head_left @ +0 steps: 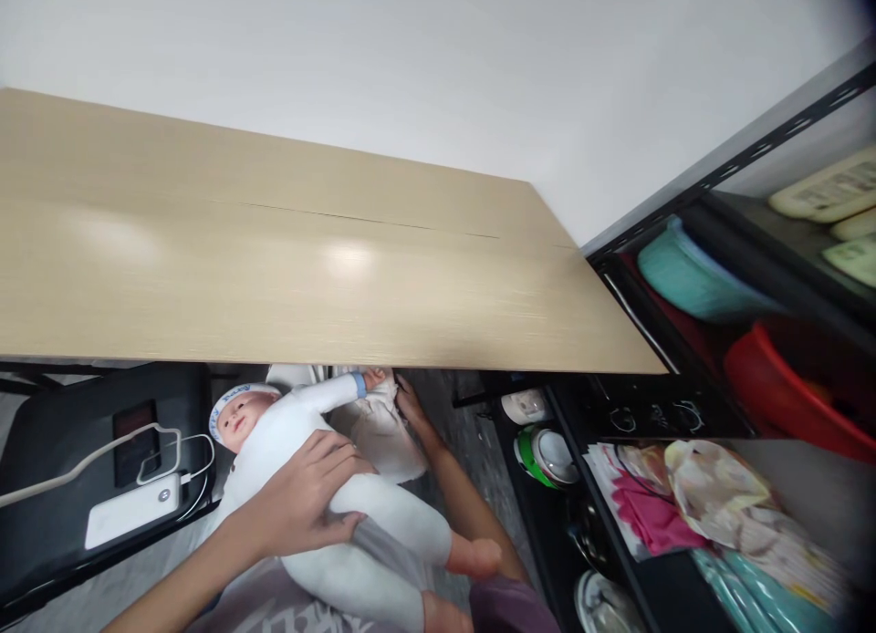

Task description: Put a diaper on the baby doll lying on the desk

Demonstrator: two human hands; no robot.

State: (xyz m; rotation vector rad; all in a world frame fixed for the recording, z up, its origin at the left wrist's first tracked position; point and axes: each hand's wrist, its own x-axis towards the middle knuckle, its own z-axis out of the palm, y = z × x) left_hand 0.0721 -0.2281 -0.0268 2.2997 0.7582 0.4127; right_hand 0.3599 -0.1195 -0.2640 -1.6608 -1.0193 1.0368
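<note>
A baby doll (pixel 287 432) in a white suit and a white-and-blue cap lies across my lap below the front edge of the wooden table (pixel 274 277). My left hand (pixel 311 501) rests on the doll's belly and hip, fingers wrapped over it. My right hand (pixel 411 407) reaches past the doll under the table edge and touches a white cloth bundle (pixel 380 437) beside the doll's raised arm, which wears a blue wristband. Whether it grips the cloth is hard to tell.
A white power bank (pixel 133 512) with cables lies on a black surface at left. At right stands a black metal shelf rack (pixel 684 405) with a teal tub, a red tub (pixel 787 387), folded cloths, bowls and cups (pixel 547 455).
</note>
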